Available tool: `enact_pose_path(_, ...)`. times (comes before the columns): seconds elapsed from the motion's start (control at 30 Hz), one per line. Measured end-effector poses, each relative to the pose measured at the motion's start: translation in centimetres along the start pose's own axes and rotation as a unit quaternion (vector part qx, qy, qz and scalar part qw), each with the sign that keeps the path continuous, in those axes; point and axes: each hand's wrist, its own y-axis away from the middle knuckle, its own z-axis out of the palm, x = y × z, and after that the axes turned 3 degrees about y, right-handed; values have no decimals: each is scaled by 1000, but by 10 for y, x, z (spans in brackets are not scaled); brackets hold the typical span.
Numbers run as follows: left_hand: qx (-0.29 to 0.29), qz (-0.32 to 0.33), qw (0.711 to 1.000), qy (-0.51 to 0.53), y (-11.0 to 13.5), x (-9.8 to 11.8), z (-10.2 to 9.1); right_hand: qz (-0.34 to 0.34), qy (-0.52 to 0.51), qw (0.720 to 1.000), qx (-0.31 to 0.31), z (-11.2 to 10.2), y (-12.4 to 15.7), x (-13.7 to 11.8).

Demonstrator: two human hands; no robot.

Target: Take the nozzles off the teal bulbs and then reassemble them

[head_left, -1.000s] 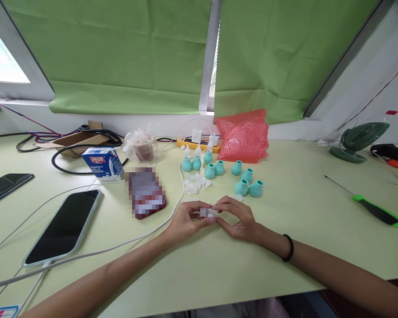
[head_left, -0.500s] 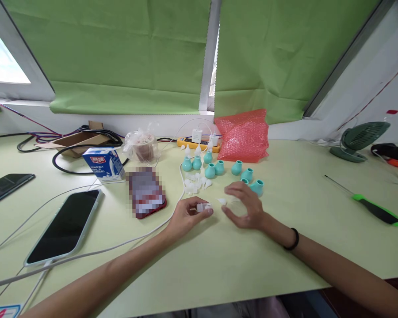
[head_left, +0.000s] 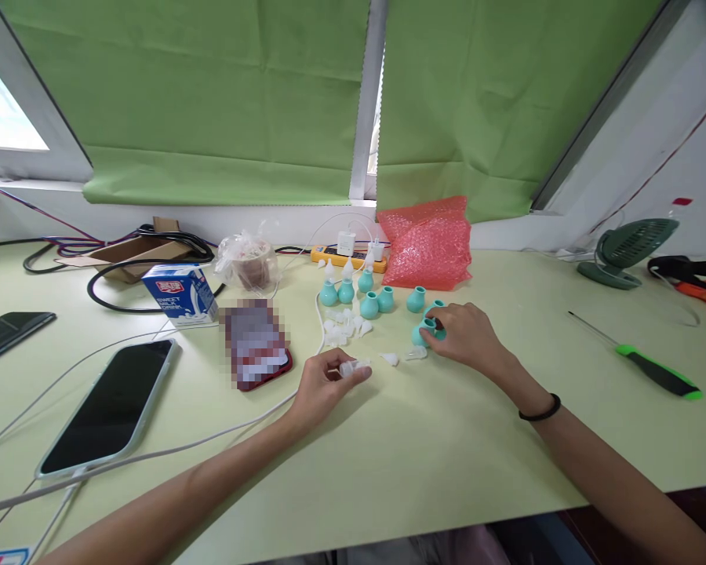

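Observation:
My left hand pinches a small clear plastic tube between thumb and fingers, just above the table. My right hand is closed around the side of a teal rubber bulb, thumb and index finger on it; its open neck points up. Another teal bulb behind it is partly covered by the fingers. Between my hands lie a white pointed nozzle tip and a clear plastic piece. Farther back are several loose white plastic parts, open teal bulbs and bulbs with white tips fitted.
A red-cased phone, a black-screened phone and a blue milk carton lie left, with a white cable crossing the table. Red bubble wrap and a yellow power strip are behind. A screwdriver and fan are right.
My right hand has moved from above the nozzle tip to the back right, from spread fingers to a grasp on a teal bulb. My left hand keeps the clear tube nearly in place.

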Motion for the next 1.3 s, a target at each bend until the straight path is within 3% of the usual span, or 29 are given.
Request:
enact_pose_path(0.07, 10, 19, 1000, -16, 0, 3, 0, -9, -26, 998, 55, 1, 0, 1)
enact_pose_path(0.13, 32, 44, 998, -42, 2, 4, 0, -14, -74, 985, 153, -1, 1, -1)
enact_pose_path(0.23, 79, 93, 988, -94, 5, 3, 1, -13, -199, 939, 280, -9, 7, -14)
enact_pose_path(0.3, 87, 124, 982, -110, 8, 2, 1, -30, -307, 914, 265, -15, 14, -28)
enact_pose_path(0.4, 57, 156, 979, -122, 12, 1, 0, -91, -422, 888, 158, -20, 25, -51)
enact_pose_path(0.57, -56, 255, 939, -223, 17, 3, 2, -148, -465, 872, 42, -17, 35, -74)
enact_pose_path(0.7, -168, 304, 886, -306, 17, 7, 5, -164, -485, 858, 42, -14, 38, -77)
enact_pose_path(0.8, -197, 275, 879, -335, 17, 10, 6, -170, -492, 852, 63, -15, 41, -75)
enact_pose_path(0.9, -204, 250, 884, -338, 16, 12, 5, -194, -471, 851, 124, -15, 42, -72)
enact_pose_path(1.0, -199, 248, 886, -337, 15, 10, 5, -265, -416, 850, 183, -13, 40, -69)
enact_pose_path(1.13, -175, 264, 889, -330, 15, 1, 6, -338, -346, 850, 209, -10, 37, -66)
enact_pose_path(1.2, -142, 279, 893, -324, 16, -3, 6, -325, -355, 850, 214, -10, 37, -66)
enact_pose_path(1.3, -48, 296, 903, -309, 17, -4, 8, -244, -425, 848, 200, -12, 38, -66)
